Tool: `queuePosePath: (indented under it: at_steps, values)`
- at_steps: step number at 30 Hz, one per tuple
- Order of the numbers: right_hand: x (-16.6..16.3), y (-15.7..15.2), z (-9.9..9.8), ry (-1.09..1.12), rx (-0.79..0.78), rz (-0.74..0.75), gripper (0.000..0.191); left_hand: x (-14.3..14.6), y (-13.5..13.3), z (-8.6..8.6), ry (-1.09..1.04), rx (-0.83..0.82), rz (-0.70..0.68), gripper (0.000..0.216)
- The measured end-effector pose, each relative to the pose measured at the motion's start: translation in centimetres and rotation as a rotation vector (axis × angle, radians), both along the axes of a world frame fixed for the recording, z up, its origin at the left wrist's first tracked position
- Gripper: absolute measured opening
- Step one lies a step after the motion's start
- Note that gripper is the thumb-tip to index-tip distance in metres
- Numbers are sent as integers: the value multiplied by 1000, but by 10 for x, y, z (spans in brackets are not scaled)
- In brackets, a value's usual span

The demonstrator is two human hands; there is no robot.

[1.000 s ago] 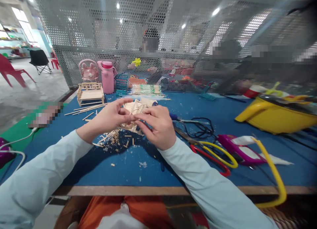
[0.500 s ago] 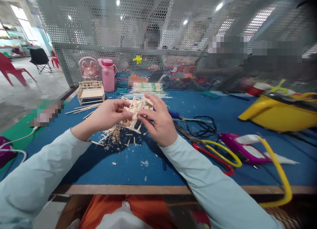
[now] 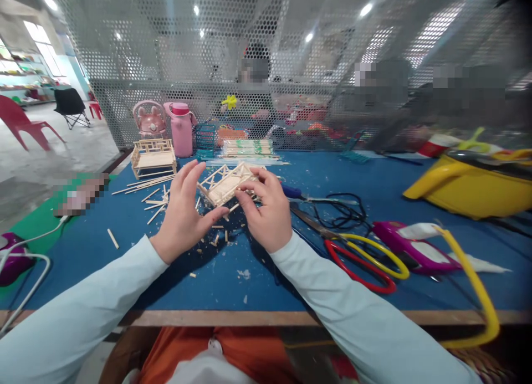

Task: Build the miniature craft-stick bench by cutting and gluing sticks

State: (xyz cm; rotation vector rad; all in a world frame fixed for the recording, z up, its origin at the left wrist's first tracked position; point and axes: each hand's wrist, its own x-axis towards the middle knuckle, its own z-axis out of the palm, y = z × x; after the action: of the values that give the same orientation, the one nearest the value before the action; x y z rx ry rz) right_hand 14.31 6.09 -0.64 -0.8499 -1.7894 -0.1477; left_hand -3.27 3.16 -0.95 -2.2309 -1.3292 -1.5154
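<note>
A miniature bench (image 3: 228,188) built of thin wooden sticks is held tilted above the blue table. My right hand (image 3: 269,211) pinches its right end between thumb and fingers. To its left my left hand (image 3: 181,220) is spread, thumb apart from the raised fingers; the thumb tip lies near the model's lower edge, and I cannot tell whether it touches. Under and beside the hands are loose cut sticks (image 3: 155,208) and small wood scraps (image 3: 215,240). Farther back stands a finished-looking stick bench (image 3: 153,158).
Scissors (image 3: 357,256) with red and yellow handles lie right of my right hand, near a purple glue gun (image 3: 409,245), a black cord (image 3: 341,209) and a yellow container (image 3: 465,187). Behind are a pink bottle (image 3: 182,130), packaged sticks (image 3: 247,147) and a perforated metal screen (image 3: 174,57).
My left hand has let go of the small bench, opened and moved down and left. The model has turned so its flat seat shows, still in my right hand.
</note>
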Motion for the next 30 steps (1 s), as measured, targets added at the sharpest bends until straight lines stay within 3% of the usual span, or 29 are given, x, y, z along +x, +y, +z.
queuePosePath:
  at_steps: [3,6,12,20,24,27,30]
  values:
    - [0,-2,-1,35,-38,-20,11,2,1,-3,-56,25,68,68]
    - [1,-3,-2,68,-82,-29,11,3,1,-7,-130,-23,27,57]
    - [-1,-7,0,106,-129,-7,12,12,-5,-14,-195,-86,-56,72]
    - [-1,-9,1,118,-186,52,9,10,-5,-8,-232,-88,-79,28]
    - [1,-7,4,150,-236,80,10,8,-1,-6,-354,-106,29,41]
    - [0,-5,5,140,-296,122,10,6,7,-8,-552,-232,114,44]
    - [-1,-4,4,114,-315,143,9,6,14,-11,-796,-539,-7,40]
